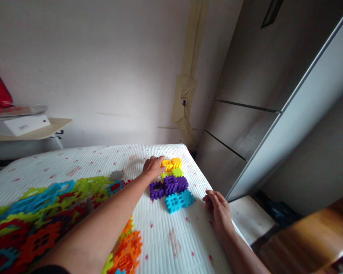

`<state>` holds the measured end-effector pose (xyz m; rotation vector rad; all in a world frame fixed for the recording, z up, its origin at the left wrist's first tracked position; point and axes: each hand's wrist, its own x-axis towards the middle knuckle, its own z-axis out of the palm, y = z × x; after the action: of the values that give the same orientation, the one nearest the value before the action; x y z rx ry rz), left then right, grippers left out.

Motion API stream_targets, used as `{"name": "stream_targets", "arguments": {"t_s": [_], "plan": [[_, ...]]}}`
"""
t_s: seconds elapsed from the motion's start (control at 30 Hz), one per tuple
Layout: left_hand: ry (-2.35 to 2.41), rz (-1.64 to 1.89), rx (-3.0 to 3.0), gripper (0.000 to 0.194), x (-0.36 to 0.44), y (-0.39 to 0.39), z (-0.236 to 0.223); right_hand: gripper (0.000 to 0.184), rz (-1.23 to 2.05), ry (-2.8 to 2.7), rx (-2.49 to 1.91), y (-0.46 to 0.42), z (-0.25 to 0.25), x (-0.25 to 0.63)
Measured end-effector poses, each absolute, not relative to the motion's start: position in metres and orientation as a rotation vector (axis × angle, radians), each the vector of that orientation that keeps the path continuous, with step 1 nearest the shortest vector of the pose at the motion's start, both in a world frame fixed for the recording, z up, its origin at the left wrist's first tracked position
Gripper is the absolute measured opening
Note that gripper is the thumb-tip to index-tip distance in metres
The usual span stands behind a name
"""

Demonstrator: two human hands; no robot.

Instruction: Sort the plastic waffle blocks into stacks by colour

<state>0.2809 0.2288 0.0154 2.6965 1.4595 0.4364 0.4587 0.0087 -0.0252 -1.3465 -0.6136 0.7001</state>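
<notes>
My left hand [153, 167] reaches to the far end of a group of plastic interlocking tiles, its fingers closed at the left edge of a yellow window tile [167, 164]. Another stack of yellow tiles [176, 163] touches that one on the right. Nearer to me lie lime-green tiles [177, 172], then stacks of purple tiles [170, 184], then blue tiles [173, 202]. My right hand [218, 211] hovers by the bed's right edge, its fingers loosely bent and nothing visible in them. The left fingertips are partly hidden.
A big pile of mixed tiles [40, 228] spreads over the left of the patterned mattress [174, 243]. Orange tiles [128, 251] lie below my left forearm. A wardrobe [231, 125] stands at the right, a shelf [57, 125] with a white box [25, 125] at the left.
</notes>
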Motion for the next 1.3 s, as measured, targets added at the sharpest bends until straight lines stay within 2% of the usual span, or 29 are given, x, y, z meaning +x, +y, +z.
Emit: {"name": "stream_targets", "arguments": {"t_s": [0.27, 0.43, 0.7, 0.83, 1.0, 1.13, 1.3], "plan": [[1.448, 0.494, 2.726, 0.041, 0.272, 0.224, 0.020, 0.037, 0.690, -0.641, -1.380, 0.009, -0.027, 0.457], [1.415, 0.565, 2.759, 0.047, 0.224, 0.208, 0.041, 0.038, 0.669, -0.679, -1.449, 0.007, -0.027, 0.457], [1.201, 0.610, 2.842, 0.024, 0.087, 0.121, 0.081, 0.045, 0.583, -0.736, -1.546, 0.005, -0.024, 0.455], [1.239, 0.514, 2.745, 0.020, 0.044, 0.062, 0.075, 0.048, 0.561, -0.749, -1.563, 0.005, -0.026, 0.456], [1.295, 0.317, 2.665, 0.016, 0.033, 0.008, 0.053, 0.048, 0.492, -0.795, -1.585, 0.005, -0.031, 0.458], [1.436, 0.298, 2.679, 0.008, 0.041, -0.010, 0.041, 0.051, 0.484, -0.800, -1.586, 0.005, -0.031, 0.457], [1.500, 0.283, 2.720, 0.009, 0.053, -0.013, 0.033, 0.049, 0.489, -0.801, -1.581, 0.006, -0.029, 0.455]]}}
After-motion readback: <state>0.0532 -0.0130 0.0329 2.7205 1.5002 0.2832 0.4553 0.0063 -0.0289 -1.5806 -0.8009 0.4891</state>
